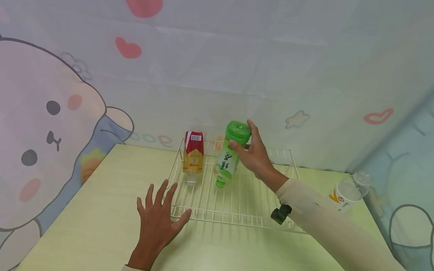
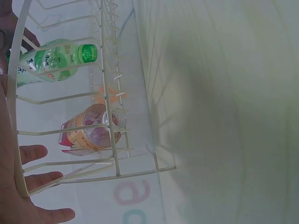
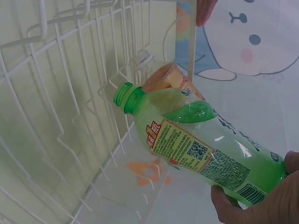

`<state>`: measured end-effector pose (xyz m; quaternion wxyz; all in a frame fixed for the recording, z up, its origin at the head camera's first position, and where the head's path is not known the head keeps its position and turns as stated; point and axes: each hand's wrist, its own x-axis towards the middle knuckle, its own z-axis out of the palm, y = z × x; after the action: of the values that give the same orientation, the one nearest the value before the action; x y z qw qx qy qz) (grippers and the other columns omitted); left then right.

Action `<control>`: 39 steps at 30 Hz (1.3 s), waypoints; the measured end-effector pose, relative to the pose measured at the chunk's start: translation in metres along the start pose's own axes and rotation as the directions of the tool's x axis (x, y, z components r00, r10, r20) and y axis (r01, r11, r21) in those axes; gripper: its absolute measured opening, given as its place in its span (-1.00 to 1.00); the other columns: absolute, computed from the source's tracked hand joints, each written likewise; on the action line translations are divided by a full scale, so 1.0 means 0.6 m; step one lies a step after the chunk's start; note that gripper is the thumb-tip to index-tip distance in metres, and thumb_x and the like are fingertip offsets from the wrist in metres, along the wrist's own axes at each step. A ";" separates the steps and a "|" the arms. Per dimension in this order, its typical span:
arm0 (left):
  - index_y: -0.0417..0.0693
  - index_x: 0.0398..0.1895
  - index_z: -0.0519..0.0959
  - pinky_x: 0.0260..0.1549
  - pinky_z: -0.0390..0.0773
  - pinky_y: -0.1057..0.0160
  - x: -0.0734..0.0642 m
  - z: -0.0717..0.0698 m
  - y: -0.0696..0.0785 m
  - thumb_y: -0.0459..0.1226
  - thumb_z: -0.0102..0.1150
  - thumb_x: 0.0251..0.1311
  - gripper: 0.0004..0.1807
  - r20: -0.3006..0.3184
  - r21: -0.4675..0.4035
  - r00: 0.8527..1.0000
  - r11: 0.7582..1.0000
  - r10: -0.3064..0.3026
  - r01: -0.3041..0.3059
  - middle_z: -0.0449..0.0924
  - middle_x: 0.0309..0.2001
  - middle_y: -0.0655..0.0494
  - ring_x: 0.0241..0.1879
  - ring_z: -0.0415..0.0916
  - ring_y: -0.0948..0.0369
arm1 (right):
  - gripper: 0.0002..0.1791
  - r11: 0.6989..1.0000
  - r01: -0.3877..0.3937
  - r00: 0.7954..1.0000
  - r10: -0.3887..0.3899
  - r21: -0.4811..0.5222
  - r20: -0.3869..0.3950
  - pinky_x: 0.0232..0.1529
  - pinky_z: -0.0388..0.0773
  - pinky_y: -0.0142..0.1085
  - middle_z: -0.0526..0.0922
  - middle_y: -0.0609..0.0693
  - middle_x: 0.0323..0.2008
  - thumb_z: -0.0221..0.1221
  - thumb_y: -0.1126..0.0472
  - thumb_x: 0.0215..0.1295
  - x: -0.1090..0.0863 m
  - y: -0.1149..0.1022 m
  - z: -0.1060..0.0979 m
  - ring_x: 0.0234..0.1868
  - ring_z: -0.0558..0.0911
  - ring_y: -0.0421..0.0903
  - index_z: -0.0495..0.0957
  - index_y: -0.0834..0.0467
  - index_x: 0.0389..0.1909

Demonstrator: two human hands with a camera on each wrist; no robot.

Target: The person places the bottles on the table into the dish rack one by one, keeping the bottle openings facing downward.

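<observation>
In the head view, my right hand (image 1: 256, 155) grips a green plastic bottle (image 1: 228, 160) near its base. The bottle is upside down and tilted, its green cap (image 2: 87, 53) pointing down over the white wire rack (image 1: 217, 215). A bottle with a red and yellow label (image 1: 193, 152) stands upside down at the rack's left side, its clear neck among the wires. My left hand (image 1: 156, 219) is at the rack's front left corner with fingers spread, holding nothing. The right wrist view shows the green bottle's printed label (image 3: 184, 147) up close.
A clear bottle with a white label (image 1: 350, 190) is at the table's right side, partly behind my right sleeve (image 1: 325, 214). The rack rests on a pale yellow-green table (image 1: 84, 210). Behind it hangs a cloth (image 1: 217, 67) printed with a cartoon bear and hearts.
</observation>
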<state>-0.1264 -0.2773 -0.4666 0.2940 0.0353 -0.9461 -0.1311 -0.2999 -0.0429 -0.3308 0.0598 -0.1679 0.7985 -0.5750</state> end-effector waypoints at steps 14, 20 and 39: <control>0.00 0.35 0.41 0.06 0.00 -0.64 -0.001 0.006 0.005 0.23 0.22 -0.02 -0.13 0.007 -0.035 1.000 0.999 0.003 -0.003 0.31 0.40 -0.11 0.37 0.14 -0.33 | -0.03 0.997 0.019 0.999 -0.017 -0.070 0.031 0.27 0.36 0.13 0.05 0.17 0.51 0.18 0.04 0.43 0.011 0.018 0.008 0.39 0.30 0.28 -0.27 0.01 0.60; 0.00 0.35 0.40 0.06 0.00 -0.64 -0.002 0.005 0.002 0.22 0.24 -0.03 -0.12 0.008 -0.030 1.000 1.000 -0.002 0.003 0.31 0.40 -0.10 0.36 0.14 -0.33 | -0.03 0.997 0.021 0.999 -0.019 -0.079 0.031 0.24 0.39 0.13 0.07 0.18 0.50 0.18 0.04 0.43 0.013 0.021 0.012 0.37 0.31 0.30 -0.27 0.01 0.60; -0.04 0.35 0.40 0.07 0.02 -0.62 0.000 -0.002 -0.001 0.22 0.21 -0.02 -0.12 0.010 -0.016 1.000 1.000 -0.007 0.007 0.33 0.38 -0.14 0.36 0.15 -0.34 | -0.02 0.995 0.029 0.999 -0.027 -0.094 0.026 0.36 0.26 0.07 0.08 0.17 0.50 0.20 0.07 0.42 0.027 0.027 0.031 0.47 0.20 0.13 -0.27 0.08 0.60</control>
<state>-0.1256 -0.2784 -0.4656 0.2893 0.0358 -0.9463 -0.1401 -0.3128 -0.0602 -0.3508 0.0536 -0.1888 0.8217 -0.5351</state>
